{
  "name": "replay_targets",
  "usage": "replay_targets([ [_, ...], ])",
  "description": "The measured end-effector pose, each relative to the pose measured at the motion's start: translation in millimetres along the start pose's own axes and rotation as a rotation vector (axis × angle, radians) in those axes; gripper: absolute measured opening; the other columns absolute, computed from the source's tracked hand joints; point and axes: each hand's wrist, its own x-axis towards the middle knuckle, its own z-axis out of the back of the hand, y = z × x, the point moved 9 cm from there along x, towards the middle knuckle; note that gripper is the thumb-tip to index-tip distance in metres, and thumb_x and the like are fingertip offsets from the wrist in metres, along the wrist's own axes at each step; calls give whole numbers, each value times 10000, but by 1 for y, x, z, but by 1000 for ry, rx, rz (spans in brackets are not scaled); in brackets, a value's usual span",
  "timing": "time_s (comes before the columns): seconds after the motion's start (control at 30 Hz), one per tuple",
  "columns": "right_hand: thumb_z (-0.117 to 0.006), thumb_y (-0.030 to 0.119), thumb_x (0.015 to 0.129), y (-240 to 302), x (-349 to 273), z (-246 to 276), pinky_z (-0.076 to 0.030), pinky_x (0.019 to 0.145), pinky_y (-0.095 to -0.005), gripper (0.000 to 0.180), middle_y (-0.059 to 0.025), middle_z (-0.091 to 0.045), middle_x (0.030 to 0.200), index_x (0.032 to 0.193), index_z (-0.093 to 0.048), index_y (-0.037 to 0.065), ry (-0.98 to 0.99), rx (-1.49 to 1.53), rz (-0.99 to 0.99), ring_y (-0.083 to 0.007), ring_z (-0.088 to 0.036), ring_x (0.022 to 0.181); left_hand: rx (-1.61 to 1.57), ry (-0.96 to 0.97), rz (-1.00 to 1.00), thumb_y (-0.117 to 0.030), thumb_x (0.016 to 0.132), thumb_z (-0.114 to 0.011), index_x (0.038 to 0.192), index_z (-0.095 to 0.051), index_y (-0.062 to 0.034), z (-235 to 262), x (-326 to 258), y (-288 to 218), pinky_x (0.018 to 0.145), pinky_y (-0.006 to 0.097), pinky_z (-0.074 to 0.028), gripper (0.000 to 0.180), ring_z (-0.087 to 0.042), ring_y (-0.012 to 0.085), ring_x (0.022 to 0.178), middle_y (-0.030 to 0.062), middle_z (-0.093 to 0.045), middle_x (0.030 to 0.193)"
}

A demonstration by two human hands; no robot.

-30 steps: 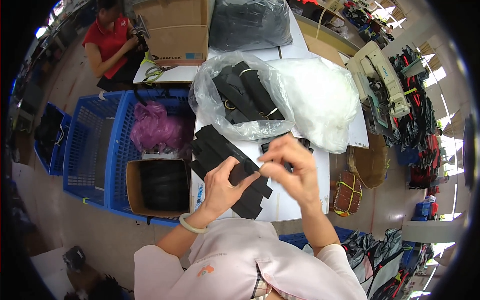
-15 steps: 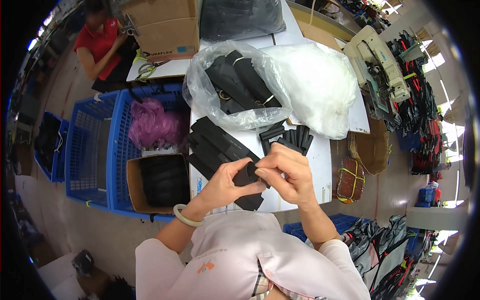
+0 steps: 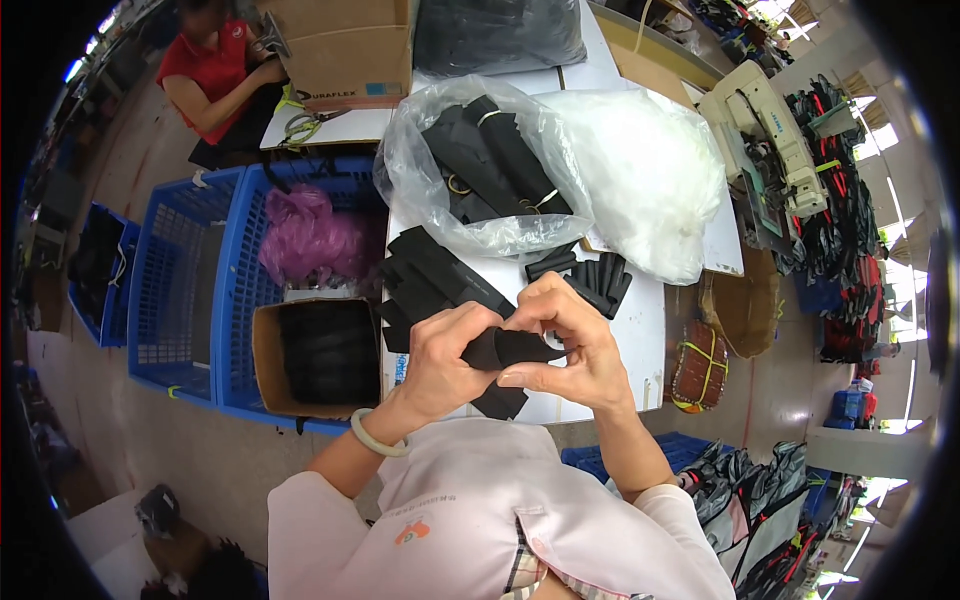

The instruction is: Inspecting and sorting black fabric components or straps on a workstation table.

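Between both hands, just above the table's front part, is a curled black fabric piece (image 3: 515, 348). My left hand (image 3: 445, 352) grips its left side, fingers bent round it. On the other side, my right hand (image 3: 580, 350) holds the right part between thumb and curved fingers. Flat black strips (image 3: 440, 272) lie in a pile beyond my left hand, partly hidden by it. Small black rolls (image 3: 608, 280) rest on the white table (image 3: 640, 340) beyond my right hand. Farther back, an open clear plastic bag (image 3: 400, 190) contains larger bundled black pieces (image 3: 475, 150).
A full white bag (image 3: 640, 180) stands right of the clear one. To the left are blue crates (image 3: 180, 290) and a cardboard box (image 3: 268, 365) of black pieces. A sewing machine (image 3: 765, 135) is at right. A co-worker in red (image 3: 210, 85) sits far left, near scissors (image 3: 305, 125).
My right hand has gone from a fingertip pinch at the piece's edge to a wider grip around its right part. My left fingers have closed further over the left side.
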Motion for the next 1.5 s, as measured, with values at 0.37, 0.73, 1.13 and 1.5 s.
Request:
replay_targets([
  [0.37,-804,41,634,6,9,3,-334,571,-215,265,-17,-529,740,782,-584,30,-128,11,76,-79,-449,660,117,-28,-108,-108,601,-745,756,-549,-63,3,8,0,517,350,-425,254,-546,268,568,60,-531,661],
  [0.73,-658,61,810,-24,5,-17,-451,557,-206,134,-27,-629,682,926,-670,-7,-62,-26,-210,-60,-559,601,243,71,5,-126,647,-721,761,-559,-60,15,2,17,541,397,-447,209,-600,322,621,88,-569,663],
  [1.13,-738,-13,714,4,20,4,-415,609,-218,450,-25,-537,912,1136,-584,0,88,202,63,-66,-487,681,-215,230,123,-121,713,-762,924,-630,27,6,27,11,629,299,-485,290,-643,168,690,134,-647,748],
  [1.5,-764,7,658,19,0,4,-397,571,-264,183,-65,-598,725,694,-585,9,-111,-31,125,-137,-519,639,-96,152,-19,-6,638,-732,804,-603,-18,4,24,-11,554,301,-444,211,-583,204,611,86,-603,722],
])
